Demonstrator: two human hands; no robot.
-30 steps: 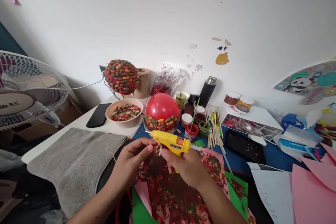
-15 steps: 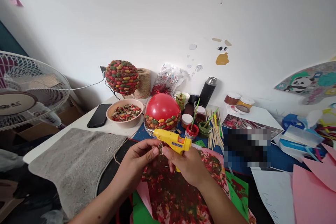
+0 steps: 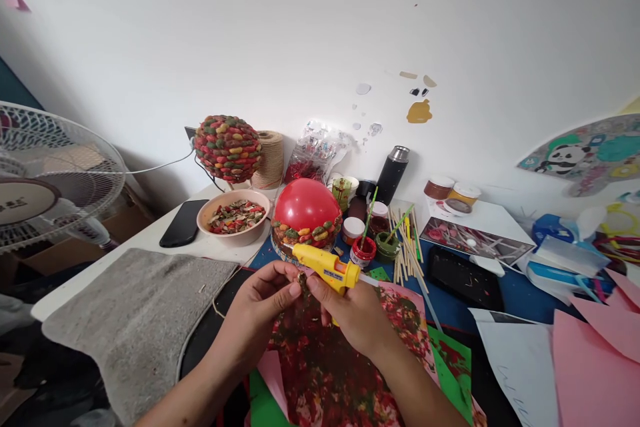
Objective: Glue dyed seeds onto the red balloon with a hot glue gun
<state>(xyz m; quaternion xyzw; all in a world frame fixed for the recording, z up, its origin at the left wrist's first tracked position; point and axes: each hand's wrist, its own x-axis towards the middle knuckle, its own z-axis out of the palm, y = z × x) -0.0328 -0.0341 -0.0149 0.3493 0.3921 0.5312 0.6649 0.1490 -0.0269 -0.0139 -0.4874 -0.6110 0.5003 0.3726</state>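
My left hand (image 3: 267, 297) is closed, with a small brown peanut shell half (image 3: 301, 282) pinched between thumb and fingertips. The tip of my right thumb meets that shell from the other side. In my right hand (image 3: 357, 317) is a yellow hot glue gun (image 3: 325, 265), its nozzle pointing left above the left fingertips. Just behind the nozzle sits a red balloon (image 3: 307, 205), its lower part ringed with red, green, yellow and brown painted shells (image 3: 306, 235). A paint-smeared sheet (image 3: 340, 367) lies beneath both hands.
A pink bowl (image 3: 235, 238) of painted shells and a phone (image 3: 183, 223) stand left. Behind are a shell-covered ball (image 3: 228, 149) and twine spool (image 3: 270, 159). Paint jars (image 3: 363, 251), sticks (image 3: 407, 247) and a black flask (image 3: 393, 175) stand right; a fan (image 3: 60, 177) is far left.
The shell half has turned, so its pale hollow side shows less. Both hands and the glue gun stay nearly in place. The whole view has shifted slightly.
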